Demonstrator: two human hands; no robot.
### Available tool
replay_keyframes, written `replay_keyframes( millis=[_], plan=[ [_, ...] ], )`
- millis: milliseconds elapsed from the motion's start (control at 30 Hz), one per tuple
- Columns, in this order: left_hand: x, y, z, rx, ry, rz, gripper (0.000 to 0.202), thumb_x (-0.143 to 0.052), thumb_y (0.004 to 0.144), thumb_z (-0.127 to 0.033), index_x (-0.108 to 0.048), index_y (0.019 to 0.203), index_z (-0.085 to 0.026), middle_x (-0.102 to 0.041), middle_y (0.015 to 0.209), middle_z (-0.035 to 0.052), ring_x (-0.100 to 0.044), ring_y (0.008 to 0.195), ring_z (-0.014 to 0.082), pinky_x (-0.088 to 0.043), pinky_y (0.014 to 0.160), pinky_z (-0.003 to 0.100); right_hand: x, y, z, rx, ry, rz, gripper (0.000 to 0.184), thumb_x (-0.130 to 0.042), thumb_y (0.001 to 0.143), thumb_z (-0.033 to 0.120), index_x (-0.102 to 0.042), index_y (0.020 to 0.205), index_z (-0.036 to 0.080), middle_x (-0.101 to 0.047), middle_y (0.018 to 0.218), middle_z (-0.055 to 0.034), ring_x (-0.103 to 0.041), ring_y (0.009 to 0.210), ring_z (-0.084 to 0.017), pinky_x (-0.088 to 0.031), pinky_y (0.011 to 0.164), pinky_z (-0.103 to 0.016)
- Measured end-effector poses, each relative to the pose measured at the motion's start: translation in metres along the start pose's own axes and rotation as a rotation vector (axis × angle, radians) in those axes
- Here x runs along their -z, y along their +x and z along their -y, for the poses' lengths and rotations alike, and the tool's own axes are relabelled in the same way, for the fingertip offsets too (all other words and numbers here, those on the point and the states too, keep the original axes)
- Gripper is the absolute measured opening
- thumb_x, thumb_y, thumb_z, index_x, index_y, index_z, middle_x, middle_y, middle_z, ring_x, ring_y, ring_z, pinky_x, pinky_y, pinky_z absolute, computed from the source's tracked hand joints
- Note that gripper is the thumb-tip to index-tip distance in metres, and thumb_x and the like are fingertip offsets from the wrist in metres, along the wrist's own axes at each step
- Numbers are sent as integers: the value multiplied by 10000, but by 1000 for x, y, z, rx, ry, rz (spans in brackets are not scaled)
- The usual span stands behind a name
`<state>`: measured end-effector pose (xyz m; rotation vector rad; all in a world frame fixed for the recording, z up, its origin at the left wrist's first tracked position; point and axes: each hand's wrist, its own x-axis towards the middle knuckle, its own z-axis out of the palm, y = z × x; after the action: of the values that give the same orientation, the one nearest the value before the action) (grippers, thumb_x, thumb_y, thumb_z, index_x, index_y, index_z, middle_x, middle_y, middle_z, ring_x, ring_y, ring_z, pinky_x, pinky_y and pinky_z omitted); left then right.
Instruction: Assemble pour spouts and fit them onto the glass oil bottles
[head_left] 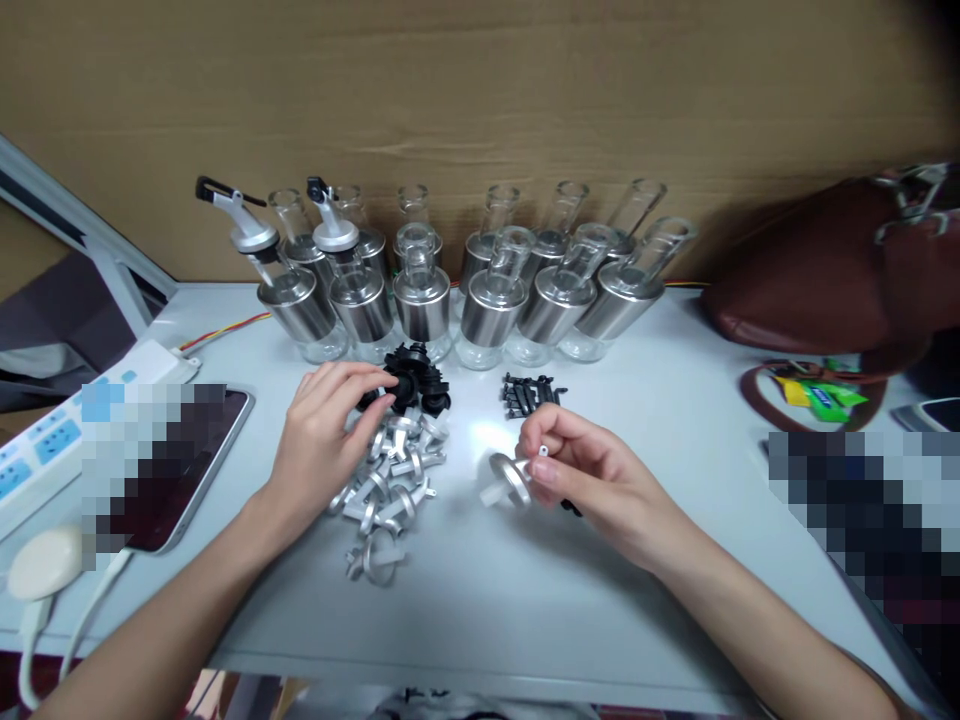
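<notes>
My left hand (326, 425) reaches into a small heap of black ribbed stoppers (427, 375), thumb and forefinger closed at the edge of one black stopper (406, 391). Just below that heap lies a pile of silver pourer spouts (386, 485) with round collars. Another silver pourer spout (511, 480) is pinched between the thumb and fingers of my right hand (592, 470), held over the table with its collar facing left. Black lever pieces (531, 394) lie in a cluster beyond my right hand. A small black piece (571, 508) shows partly under that hand.
Glass bottles with metal bands (491, 310) stand in two rows at the back; two on the left carry pourers (335, 235). Left are a power strip (67, 430) and a phone (180, 470). Right are a brown bag (825, 270) and green wrappers (832, 400).
</notes>
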<state>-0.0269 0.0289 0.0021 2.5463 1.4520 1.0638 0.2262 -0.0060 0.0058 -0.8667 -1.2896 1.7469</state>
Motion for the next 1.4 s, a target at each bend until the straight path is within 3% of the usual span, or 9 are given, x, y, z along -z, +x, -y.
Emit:
replay_keyframes(
  millis=[200, 400, 500, 733, 1133, 1400],
  plan=[
    [7, -3, -22, 162, -465, -33, 114, -609, 844, -115, -620, 920, -200, -650, 925, 21, -616, 872, 144, -511, 761, 270, -1, 1, 3, 79, -50, -218, 250, -673, 830, 396, -525, 815, 195, -513, 611, 43, -468, 532, -88, -364, 528, -212],
    [5, -8, -43, 313, -786, 19, 112, -639, 801, -89, -632, 849, -190, -662, 879, 14, -646, 850, 123, -556, 731, 220, -6, 0, 4, 102, -89, -198, 216, -676, 839, 342, -529, 799, 189, -585, 615, 31, -553, 570, -90, -432, 577, -202],
    [3, -11, -48, 311, -871, 57, 130, -651, 799, -79, -640, 849, -198, -668, 875, 8, -656, 849, 111, -565, 735, 198, -7, -2, 3, 118, -117, -192, 184, -672, 845, 301, -534, 801, 187, -610, 626, 26, -573, 588, -89, -439, 591, -201],
    [0, -16, -52, 264, -911, 70, 47, -674, 814, -148, -644, 840, -173, -671, 844, 59, -662, 835, 149, -589, 750, 249, -9, -3, 3, 134, -207, -170, 178, -703, 808, 273, -552, 764, 191, -631, 661, 13, -594, 598, -103, -458, 595, -223],
    [4, -13, -50, 137, -802, 86, 208, -676, 796, -82, -714, 954, -212, -708, 918, 65, -682, 846, 148, -592, 736, 236, -8, -5, -1, 260, -453, -249, 83, -715, 800, 257, -655, 848, 226, -686, 780, -1, -635, 704, -125, -468, 648, -224],
    [3, -13, -48, 209, -853, 71, 119, -699, 787, -125, -722, 876, -200, -731, 890, 59, -703, 813, 145, -605, 674, 227, -6, -7, -10, 341, -497, -196, 90, -709, 817, 266, -637, 832, 215, -705, 782, -24, -660, 730, -159, -510, 680, -275]
  ],
)
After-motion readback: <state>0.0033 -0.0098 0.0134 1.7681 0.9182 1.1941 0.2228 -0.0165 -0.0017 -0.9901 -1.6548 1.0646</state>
